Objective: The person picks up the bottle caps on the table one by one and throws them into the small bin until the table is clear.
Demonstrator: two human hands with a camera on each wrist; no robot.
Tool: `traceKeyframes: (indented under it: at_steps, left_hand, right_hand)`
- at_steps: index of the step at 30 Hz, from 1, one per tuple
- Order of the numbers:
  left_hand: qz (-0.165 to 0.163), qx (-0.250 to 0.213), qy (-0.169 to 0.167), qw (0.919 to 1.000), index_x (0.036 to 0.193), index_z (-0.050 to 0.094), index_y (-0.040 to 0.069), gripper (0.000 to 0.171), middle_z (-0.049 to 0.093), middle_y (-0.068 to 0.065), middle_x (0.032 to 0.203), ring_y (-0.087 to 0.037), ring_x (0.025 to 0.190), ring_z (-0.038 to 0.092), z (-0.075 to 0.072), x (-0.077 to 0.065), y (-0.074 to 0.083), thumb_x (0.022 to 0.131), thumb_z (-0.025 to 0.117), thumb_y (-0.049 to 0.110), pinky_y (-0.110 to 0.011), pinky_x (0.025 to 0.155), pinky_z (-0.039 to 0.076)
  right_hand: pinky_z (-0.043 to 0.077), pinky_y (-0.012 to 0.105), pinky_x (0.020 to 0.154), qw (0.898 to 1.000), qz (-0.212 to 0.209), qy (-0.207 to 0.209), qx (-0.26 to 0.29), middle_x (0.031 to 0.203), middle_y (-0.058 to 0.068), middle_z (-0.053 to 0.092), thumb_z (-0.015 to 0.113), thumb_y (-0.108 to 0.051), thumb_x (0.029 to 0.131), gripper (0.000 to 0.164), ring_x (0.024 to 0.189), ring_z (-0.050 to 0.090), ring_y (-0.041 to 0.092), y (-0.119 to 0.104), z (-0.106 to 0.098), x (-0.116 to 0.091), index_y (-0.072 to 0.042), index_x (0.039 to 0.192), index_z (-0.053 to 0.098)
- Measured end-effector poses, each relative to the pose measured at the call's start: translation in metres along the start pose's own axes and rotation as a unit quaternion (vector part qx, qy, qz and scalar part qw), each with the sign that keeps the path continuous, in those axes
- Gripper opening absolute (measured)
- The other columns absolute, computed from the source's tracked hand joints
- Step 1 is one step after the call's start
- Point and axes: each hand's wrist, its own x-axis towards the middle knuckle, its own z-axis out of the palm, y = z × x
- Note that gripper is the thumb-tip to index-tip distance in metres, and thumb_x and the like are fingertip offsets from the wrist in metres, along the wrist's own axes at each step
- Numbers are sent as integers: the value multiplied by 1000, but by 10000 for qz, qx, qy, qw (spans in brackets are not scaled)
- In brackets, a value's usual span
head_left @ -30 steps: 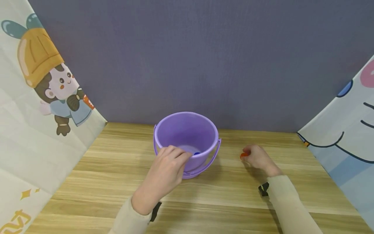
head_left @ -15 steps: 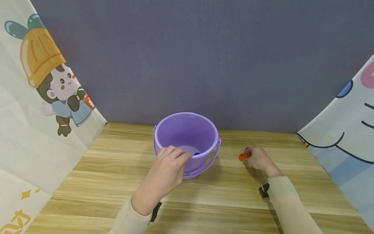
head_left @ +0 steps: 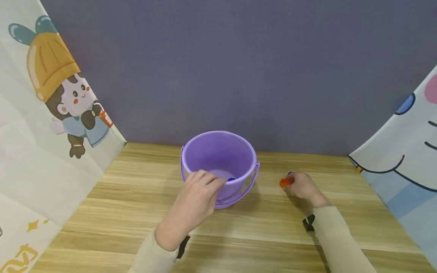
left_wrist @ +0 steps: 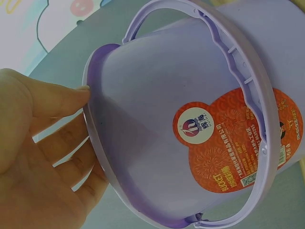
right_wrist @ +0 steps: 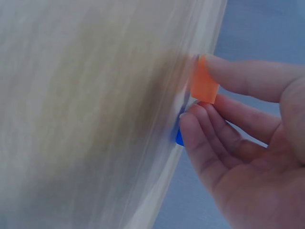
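A purple bucket (head_left: 235, 193) stands on the table with its rim up. My left hand (head_left: 194, 204) holds the near rim, the thumb outside and the other fingers reaching over to the inner side, as the left wrist view shows. A small blue piece (head_left: 231, 179) lies inside the bucket, partly hidden by the rim. To the right of the bucket, my right hand (head_left: 304, 187) is low at the tabletop. Its thumb and a finger pinch a small orange piece (right_wrist: 205, 82). Another small blue piece (right_wrist: 179, 137) sits at the other fingertips, mostly covered.
The bucket's handle (head_left: 252, 182) hangs down at its front. A wood-grain table (head_left: 129, 201) lies beneath everything. A grey wall (head_left: 218, 68) rises behind, with printed white sheets (head_left: 30, 163) at the left and right sides.
Beside my right hand, the orange piece shows more and a blue edge has come into sight; the hand has barely shifted. My left hand stays on the rim.
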Motion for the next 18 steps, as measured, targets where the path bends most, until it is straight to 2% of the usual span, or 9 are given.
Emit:
traceKeyframes:
  at_steps: [7, 18]
  left_hand:
    - [-14, 42, 13, 10000, 109, 75, 11, 25, 74, 0, 104, -19, 95, 63, 3, 2, -1, 86, 73, 1, -36, 84, 50]
    - [-45, 88, 29, 9999, 108, 76, 11, 23, 73, 0, 103, -20, 94, 63, 7, 5, -2, 87, 72, 1, -36, 82, 50]
  right_hand:
    - [53, 52, 87, 9997, 128, -31, 212, 113, 28, 67, 75, -13, 87, 46, 99, 64, 37, -1, -2, 3, 14, 122, 63]
    - [55, 50, 84, 9995, 68, -26, 319, 112, 27, 68, 75, -14, 88, 44, 98, 65, 37, -1, -4, 5, 13, 121, 64]
